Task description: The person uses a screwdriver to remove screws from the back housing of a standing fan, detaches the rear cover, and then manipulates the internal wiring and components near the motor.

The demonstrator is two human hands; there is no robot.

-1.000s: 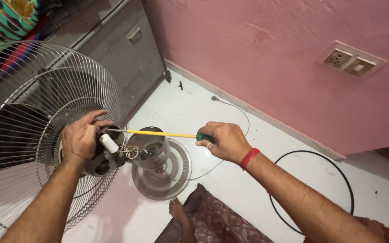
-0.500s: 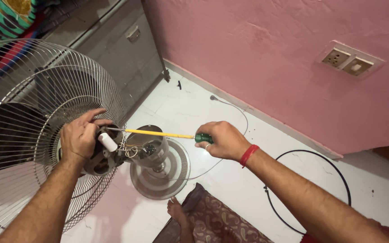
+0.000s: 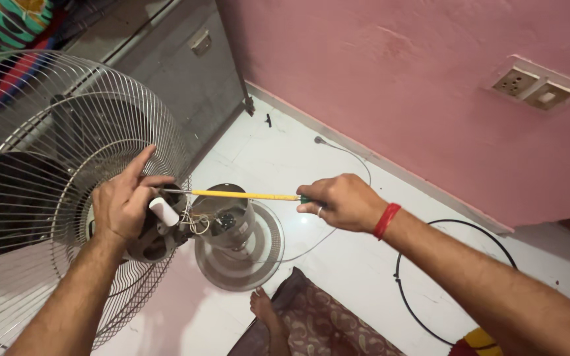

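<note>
1. Right hand is clamped on the green handle of a screwdriver; only a small bit of green shows at the fingers.
2. The screwdriver has a long yellow shaft and runs nearly level from the right hand leftward, its metal tip reaching the fan motor.
3. Left hand grips the motor housing from the left, index finger raised, the other fingers curled about the tip end of the shaft. A small white cylinder sits just beside its thumb.
4. The 2 hands are well apart, joined only by the screwdriver between them.
5. Thin wires hang loose at the motor, just under the shaft.
6. The wire fan guard stands at the left, behind the left hand.
7. The round fan base lies on the white floor below the shaft.
8. A bare foot rests near, just under the base. A black ring lies on the floor at right.
</note>
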